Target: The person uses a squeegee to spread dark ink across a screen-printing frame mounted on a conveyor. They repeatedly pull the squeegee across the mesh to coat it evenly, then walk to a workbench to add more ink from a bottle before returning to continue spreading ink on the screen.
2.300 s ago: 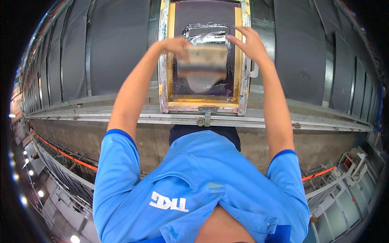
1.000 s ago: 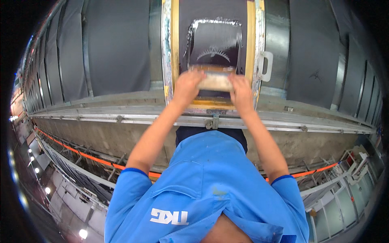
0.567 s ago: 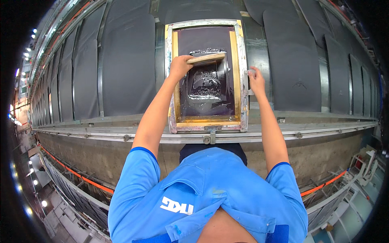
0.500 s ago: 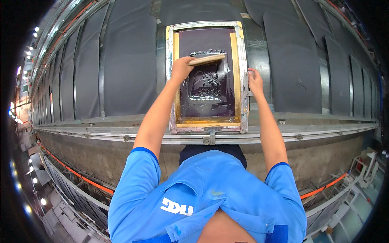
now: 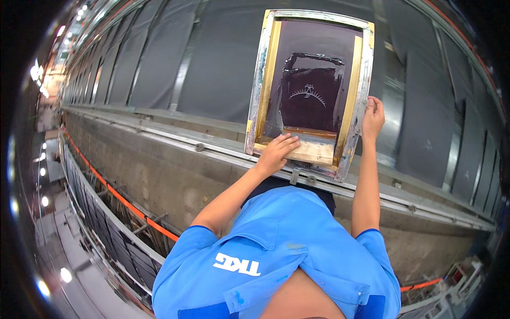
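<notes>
A screen-printing frame (image 5: 259, 69), with metal rim and yellow-taped inner edges, lies on the long bed. Its dark mesh carries glossy ink (image 5: 313, 114) and a pale arched design (image 5: 307, 91). A wooden squeegee (image 5: 313, 152) with a brown blade rests crosswise inside the frame's near end. My left hand (image 5: 278, 151) lies over the squeegee's left end, fingers stretched out. My right hand (image 5: 374, 117) has its fingers curled on the frame's right side; whatever part they grip is mostly hidden.
Grey-covered pallets (image 5: 212, 69) line the bed to left and right. A metal rail (image 5: 202, 147) runs along its near edge, above a concrete strip (image 5: 159, 165) behind my body. An orange bar (image 5: 127, 202) and further racks lie at lower left, with lamps beyond.
Since half a second ago, the squeegee and my left hand have moved to the frame's near end. My right hand remains at the side. The whole view has turned, tilting the bed.
</notes>
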A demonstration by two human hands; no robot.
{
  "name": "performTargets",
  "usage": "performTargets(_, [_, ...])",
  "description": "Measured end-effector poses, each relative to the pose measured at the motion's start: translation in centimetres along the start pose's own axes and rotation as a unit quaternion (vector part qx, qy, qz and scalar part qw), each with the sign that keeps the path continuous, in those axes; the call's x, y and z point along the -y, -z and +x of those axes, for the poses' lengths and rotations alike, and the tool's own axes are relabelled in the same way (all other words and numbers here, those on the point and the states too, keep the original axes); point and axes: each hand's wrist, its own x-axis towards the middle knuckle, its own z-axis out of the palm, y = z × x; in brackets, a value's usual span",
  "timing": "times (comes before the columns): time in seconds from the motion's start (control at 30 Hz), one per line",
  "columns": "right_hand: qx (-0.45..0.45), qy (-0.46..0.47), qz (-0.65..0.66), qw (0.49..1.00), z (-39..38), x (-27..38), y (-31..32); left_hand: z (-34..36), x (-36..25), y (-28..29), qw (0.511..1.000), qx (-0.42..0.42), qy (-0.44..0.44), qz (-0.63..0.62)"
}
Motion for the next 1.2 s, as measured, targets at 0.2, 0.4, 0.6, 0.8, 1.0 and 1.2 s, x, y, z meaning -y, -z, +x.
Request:
performTargets(0.2, [-0.002,0.042,0.025,0.999,-7.2,4.3,-16.8,-4.8,10.2,11.9,0.997,-0.003,0.061,0.045])
performTargets(0.4, [0.032,-0.024,-0.003,0.999,-12.1,7.9,-26.1,-6.3,19.2,20.9,0.974,0.055,0.213,-0.060])
performTargets(0.6, [0.022,-0.023,-0.017,0.999,-13.4,9.3,-29.7,-1.5,28.3,24.9,0.914,0.357,0.187,-0.041])
performTargets(0.8, [0.067,-0.015,-0.148,0.987,-12.6,8.2,-30.4,5.5,36.6,24.9,0.739,0.543,0.321,-0.235])
performTargets(1.0, [0.087,0.334,-0.250,0.905,-8.5,19.1,-31.4,15.8,36.6,30.0,0.955,0.263,0.134,0.029])
performTargets(1.2, [0.327,0.183,-0.304,0.876,-4.1,17.1,-38.4,14.8,35.8,25.8,0.993,0.049,0.078,0.080])
